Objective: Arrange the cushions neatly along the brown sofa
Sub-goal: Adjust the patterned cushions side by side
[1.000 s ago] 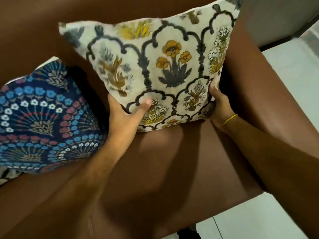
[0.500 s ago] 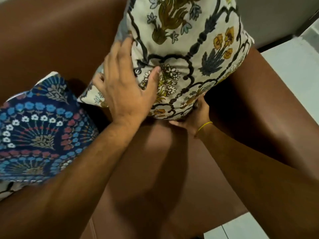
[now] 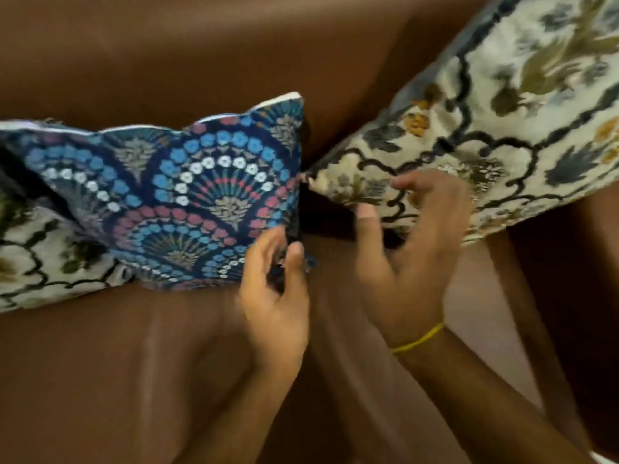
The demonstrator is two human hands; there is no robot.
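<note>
A thin yellow band (image 3: 418, 339) circles the right wrist. A sliver of pale floor (image 3: 603, 458) shows in the bottom right corner, past the seat's front edge.

Left hand (image 3: 274, 296) with curled fingers (image 3: 294, 259), right hand (image 3: 412, 259) half-open, forearms side by side, both blurred.

brown sofa (image 3: 140, 370) | on seat: blue fan-pattern cushion (image 3: 187, 195) against backrest | cream floral cushion (image 3: 495, 128) at right, tilted | second cream cushion (image 3: 40, 262) at left
</note>
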